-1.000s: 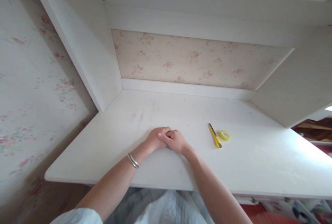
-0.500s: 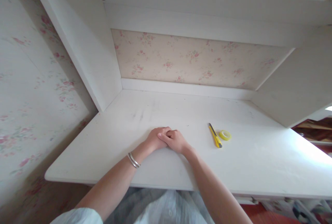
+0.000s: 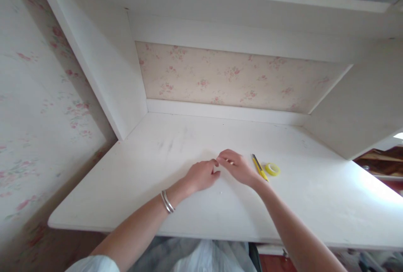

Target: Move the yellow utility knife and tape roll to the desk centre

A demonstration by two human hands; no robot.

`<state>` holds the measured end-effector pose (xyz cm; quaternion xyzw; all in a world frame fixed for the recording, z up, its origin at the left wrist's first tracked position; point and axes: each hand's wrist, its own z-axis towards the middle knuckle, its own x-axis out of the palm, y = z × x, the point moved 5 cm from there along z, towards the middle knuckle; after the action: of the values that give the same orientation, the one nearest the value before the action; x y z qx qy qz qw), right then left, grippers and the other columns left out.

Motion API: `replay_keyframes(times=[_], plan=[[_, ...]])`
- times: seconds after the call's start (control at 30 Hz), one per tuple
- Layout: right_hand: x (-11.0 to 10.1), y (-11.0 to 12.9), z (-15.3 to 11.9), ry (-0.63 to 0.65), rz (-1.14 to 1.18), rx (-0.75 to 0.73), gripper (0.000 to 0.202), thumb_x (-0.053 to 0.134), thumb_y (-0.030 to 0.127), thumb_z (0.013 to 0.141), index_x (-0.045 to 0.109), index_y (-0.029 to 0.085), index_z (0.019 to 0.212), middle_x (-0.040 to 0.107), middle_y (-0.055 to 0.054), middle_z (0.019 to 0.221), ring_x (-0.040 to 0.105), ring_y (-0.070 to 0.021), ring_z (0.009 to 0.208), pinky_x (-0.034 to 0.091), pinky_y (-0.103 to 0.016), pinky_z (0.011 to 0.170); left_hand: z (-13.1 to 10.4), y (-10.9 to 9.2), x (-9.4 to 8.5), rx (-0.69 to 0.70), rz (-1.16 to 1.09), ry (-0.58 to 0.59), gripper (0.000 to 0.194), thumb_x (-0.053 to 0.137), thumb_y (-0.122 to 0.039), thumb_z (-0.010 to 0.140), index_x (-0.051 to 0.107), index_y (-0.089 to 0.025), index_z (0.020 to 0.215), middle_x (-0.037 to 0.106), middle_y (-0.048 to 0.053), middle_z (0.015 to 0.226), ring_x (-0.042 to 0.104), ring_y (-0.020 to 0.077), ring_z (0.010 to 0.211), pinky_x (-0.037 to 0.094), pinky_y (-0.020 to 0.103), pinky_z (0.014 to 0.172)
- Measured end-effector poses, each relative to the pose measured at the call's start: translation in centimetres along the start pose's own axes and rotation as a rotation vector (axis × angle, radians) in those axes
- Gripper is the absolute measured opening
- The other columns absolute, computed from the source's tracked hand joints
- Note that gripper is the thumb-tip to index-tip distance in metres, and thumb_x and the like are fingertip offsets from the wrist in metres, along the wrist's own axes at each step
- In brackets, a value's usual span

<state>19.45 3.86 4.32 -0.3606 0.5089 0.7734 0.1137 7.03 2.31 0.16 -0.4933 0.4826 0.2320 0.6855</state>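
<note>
Looking down through the head camera, the view takes in a matt white desk (image 3: 151, 188) with a smooth painted top, faintly scuffed grey toward the back left, set into a boxy white alcove. Behind it runs cream wallpaper (image 3: 233, 77) printed with small pink flowers.

The left hand (image 3: 203, 174) hovers low over the middle of the desktop, palm down, fingers loosely curled with thumb and forefinger tips drawn close; nothing shows between them, and whether they pinch anything cannot be told. Two thin silvery metal bangles (image 3: 167, 201) ring the bare left wrist.

The right hand (image 3: 241, 167) sits just beside it, fingers bent and relaxed, not gripping anything visible, its fingertips nearly meeting those of the left hand. The pictures do not show whether the hands touch.

Just right of the right hand lies a slim yellow utility knife (image 3: 260, 167), a long narrow plastic body with a dark end, angled toward the back wall. Close beside it rests a small flat ring of yellow tape (image 3: 272, 169), glossy and round.
</note>
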Motion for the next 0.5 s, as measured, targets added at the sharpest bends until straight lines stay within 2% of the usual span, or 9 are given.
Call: replay_keyframes(times=[0.1, 0.13, 0.2, 0.27, 0.33, 0.4, 0.5], plan=[[-6.3, -4.1, -0.9, -0.336, -0.036, 0.172, 0.037, 0.044, 0.050, 0.082, 0.062, 0.018, 0.091, 0.064, -0.007, 0.093, 0.058, -0.0155, 0.079, 0.045, -0.027, 0.072, 1.0, -5.4, 0.9, 0.232, 0.046, 0.058, 0.032, 0.038, -0.042, 0.086, 0.053, -0.024, 0.109, 0.064, 0.005, 0.101, 0.061, 0.0219, 0.088, 0.046, 0.032, 0.072], [-8.1, -5.5, -1.4, -0.403, -0.062, 0.232, 0.039, 0.044, 0.051, 0.081, 0.062, 0.018, 0.092, 0.064, -0.008, 0.093, 0.059, -0.0161, 0.078, 0.046, -0.028, 0.071, 1.4, -7.4, 1.4, 0.314, 0.069, 0.079, 0.032, 0.038, -0.042, 0.086, 0.053, -0.024, 0.108, 0.063, 0.005, 0.104, 0.061, 0.0229, 0.089, 0.047, 0.034, 0.072], [-11.0, -8.0, -2.7, -0.451, -0.152, 0.324, 0.040, 0.045, 0.052, 0.079, 0.062, 0.019, 0.094, 0.065, -0.008, 0.095, 0.060, -0.0175, 0.078, 0.047, -0.030, 0.071, 2.6, -10.8, 2.7, 0.433, 0.101, 0.133, 0.033, 0.037, -0.041, 0.085, 0.052, -0.023, 0.108, 0.062, 0.007, 0.103, 0.061, 0.0241, 0.088, 0.048, 0.035, 0.069], [-12.8, -10.1, -4.4, -0.401, -0.239, 0.393, 0.038, 0.047, 0.050, 0.077, 0.062, 0.021, 0.098, 0.065, -0.008, 0.096, 0.061, -0.0180, 0.077, 0.048, -0.030, 0.070, 4.2, -13.3, 4.0, 0.447, 0.108, 0.119, 0.037, 0.036, -0.045, 0.086, 0.049, -0.023, 0.113, 0.060, 0.008, 0.105, 0.061, 0.0248, 0.088, 0.049, 0.036, 0.067], [-14.1, -11.8, -6.2, -0.348, -0.306, 0.425, 0.036, 0.050, 0.045, 0.076, 0.061, 0.023, 0.101, 0.064, -0.007, 0.101, 0.062, -0.0181, 0.079, 0.049, -0.030, 0.071, 5.8, -14.6, 5.1, 0.414, 0.113, 0.063, 0.044, 0.035, -0.049, 0.085, 0.044, -0.024, 0.121, 0.056, 0.010, 0.111, 0.060, 0.0252, 0.088, 0.049, 0.037, 0.067], [-14.6, -13.4, -7.9, -0.279, -0.344, 0.417, 0.039, 0.052, 0.039, 0.073, 0.058, 0.023, 0.108, 0.060, -0.009, 0.111, 0.061, -0.0191, 0.086, 0.049, -0.030, 0.071, 7.1, -15.1, 6.4, 0.388, 0.134, 0.051, 0.046, 0.036, -0.052, 0.084, 0.047, -0.023, 0.119, 0.053, 0.012, 0.113, 0.060, 0.0260, 0.088, 0.049, 0.039, 0.067], [-14.1, -15.6, -9.6, -0.172, -0.373, 0.429, 0.052, 0.055, 0.037, 0.070, 0.051, 0.024, 0.121, 0.051, -0.010, 0.124, 0.057, -0.0221, 0.099, 0.051, -0.031, 0.072, 8.3, -14.7, 7.6, 0.359, 0.165, 0.070, 0.042, 0.036, -0.050, 0.085, 0.055, -0.021, 0.108, 0.053, 0.012, 0.109, 0.060, 0.0267, 0.086, 0.050, 0.040, 0.067]])
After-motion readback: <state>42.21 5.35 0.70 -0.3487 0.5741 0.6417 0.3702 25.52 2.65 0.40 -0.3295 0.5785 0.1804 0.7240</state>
